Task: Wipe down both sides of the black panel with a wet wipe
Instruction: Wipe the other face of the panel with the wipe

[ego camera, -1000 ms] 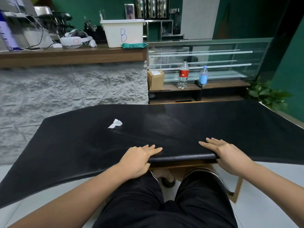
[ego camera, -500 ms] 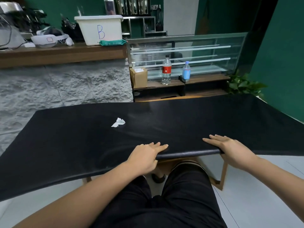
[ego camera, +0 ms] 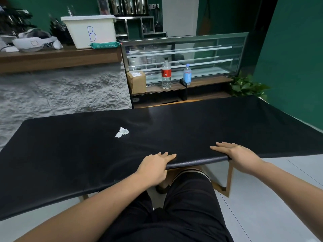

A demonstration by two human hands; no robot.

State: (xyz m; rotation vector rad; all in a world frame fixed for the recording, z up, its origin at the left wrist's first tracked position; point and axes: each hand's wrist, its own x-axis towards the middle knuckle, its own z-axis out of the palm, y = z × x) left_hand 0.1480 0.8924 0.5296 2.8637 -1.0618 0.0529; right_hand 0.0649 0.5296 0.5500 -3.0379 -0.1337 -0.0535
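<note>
The large black panel (ego camera: 174, 130) lies across a wooden table frame and overhangs it on both sides. A crumpled white wet wipe (ego camera: 122, 132) rests on its top, left of the middle, with no hand touching it. My left hand (ego camera: 154, 167) holds the panel's near edge with fingers flat on top and the thumb tucked under. My right hand (ego camera: 240, 157) holds the same edge further right, in the same way. The edge between the two hands looks slightly lifted.
Wooden table legs (ego camera: 228, 179) show under the panel by my knees. Behind are a stone-faced counter with a white bin marked B (ego camera: 90, 31) and a green wipe pack (ego camera: 104, 44), and a glass display case with two bottles (ego camera: 166, 74). A green wall stands at the right.
Both hands stay on the panel's near edge. The view has swung, so the scene sits further right and lower in frame. The wipe has not moved on the panel.
</note>
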